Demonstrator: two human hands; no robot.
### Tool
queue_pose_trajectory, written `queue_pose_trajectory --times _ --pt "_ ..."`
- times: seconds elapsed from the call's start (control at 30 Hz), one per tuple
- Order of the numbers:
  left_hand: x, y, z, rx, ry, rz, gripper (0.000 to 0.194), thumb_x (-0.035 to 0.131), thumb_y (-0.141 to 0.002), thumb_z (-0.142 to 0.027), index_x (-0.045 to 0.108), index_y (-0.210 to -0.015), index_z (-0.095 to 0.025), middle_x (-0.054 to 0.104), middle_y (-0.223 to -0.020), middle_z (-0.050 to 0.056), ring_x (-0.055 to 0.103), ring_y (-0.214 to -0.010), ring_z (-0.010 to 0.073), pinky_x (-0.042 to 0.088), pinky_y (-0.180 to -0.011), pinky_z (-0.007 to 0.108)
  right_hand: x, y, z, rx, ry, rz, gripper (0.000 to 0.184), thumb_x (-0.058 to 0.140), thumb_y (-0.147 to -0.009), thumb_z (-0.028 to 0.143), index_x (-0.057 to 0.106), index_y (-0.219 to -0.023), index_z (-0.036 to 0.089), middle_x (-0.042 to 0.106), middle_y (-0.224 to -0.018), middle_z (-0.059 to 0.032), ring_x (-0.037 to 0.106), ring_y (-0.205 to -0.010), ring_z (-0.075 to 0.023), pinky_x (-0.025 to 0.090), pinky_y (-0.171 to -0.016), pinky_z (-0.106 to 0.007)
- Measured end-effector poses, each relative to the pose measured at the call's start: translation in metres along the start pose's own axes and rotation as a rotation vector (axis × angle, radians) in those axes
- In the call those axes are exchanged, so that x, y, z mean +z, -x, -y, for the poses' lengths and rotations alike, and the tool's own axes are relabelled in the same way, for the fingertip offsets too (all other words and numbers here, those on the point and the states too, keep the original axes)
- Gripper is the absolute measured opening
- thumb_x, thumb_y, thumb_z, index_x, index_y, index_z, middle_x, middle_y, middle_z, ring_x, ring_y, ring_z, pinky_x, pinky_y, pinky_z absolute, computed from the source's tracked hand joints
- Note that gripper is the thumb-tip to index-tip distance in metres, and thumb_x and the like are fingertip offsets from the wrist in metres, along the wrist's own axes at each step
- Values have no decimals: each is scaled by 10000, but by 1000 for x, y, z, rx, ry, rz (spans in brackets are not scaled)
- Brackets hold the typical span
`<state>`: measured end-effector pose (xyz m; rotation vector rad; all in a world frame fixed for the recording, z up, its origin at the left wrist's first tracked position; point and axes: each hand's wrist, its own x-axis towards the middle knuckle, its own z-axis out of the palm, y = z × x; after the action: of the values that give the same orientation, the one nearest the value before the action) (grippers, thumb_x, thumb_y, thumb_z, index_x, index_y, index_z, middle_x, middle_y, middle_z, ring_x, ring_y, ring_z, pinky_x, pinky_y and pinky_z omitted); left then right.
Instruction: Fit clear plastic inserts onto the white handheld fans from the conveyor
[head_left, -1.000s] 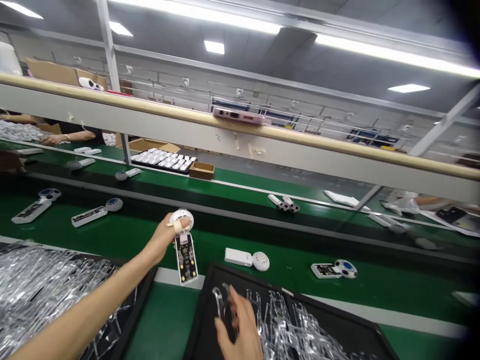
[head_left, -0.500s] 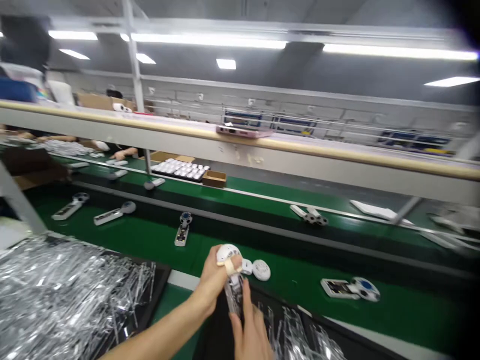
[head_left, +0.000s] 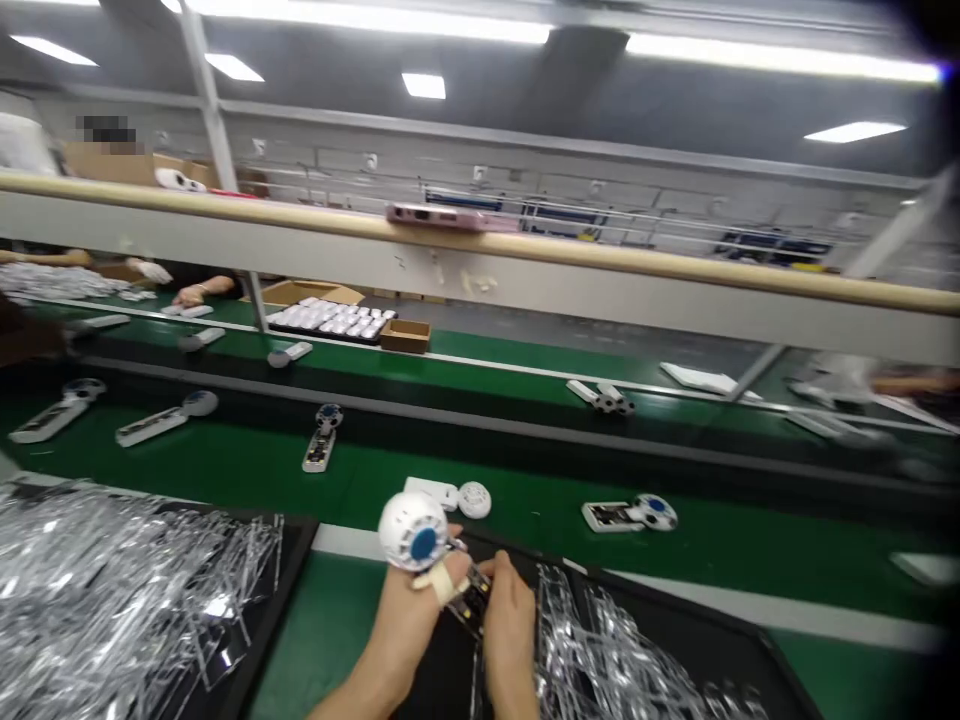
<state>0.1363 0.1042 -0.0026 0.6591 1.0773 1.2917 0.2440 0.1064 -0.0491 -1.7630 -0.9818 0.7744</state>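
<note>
A long green conveyor belt [head_left: 225, 470] runs across the line, and at its near edge sit black trays [head_left: 289, 580] heaped with clear plastic pieces [head_left: 112, 590]. Right there, over the belt's near edge, the left hand [head_left: 409, 610] curls around the round white perforated head [head_left: 412, 530] of a handheld unit, and the right hand [head_left: 510, 640] pinches its bare circuit board [head_left: 472, 600]. It looks light and stiff; the board seems the delicate end, the head the safer hold.
</note>
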Motion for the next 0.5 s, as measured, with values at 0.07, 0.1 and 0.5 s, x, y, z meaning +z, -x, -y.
queue_pose_trajectory --times 0.07,0.1,0.5 --pt "-4 4 1 9 -36 -37 494 781 -529 -430 658 -913 -144 697 -847 81 636 -838 250 468 -793 330 11 1 -2 -43 32 -34 617 192 -802 657 519 -513 221 594 -513 -70 572 -545 -219 449 -599 -329" --pt "-8 3 2 13 -62 -46 480 776 -534 -431 656 -901 -145 700 -843 81 639 -847 257 472 -792 330 17 3 -2 -66 58 -41 606 165 -831 616 503 -517 223 589 -505 -62 566 -528 -205 444 -582 -314" --pt "-102 -203 -51 128 -1048 -138 370 643 -609 -350 588 -904 -135 671 -908 130 619 -908 337 479 -741 413 -47 -23 -40 -119 712 69 216 431 -880 269 591 -779 165 648 -810 -103 603 -770 -263 395 -676 -341"
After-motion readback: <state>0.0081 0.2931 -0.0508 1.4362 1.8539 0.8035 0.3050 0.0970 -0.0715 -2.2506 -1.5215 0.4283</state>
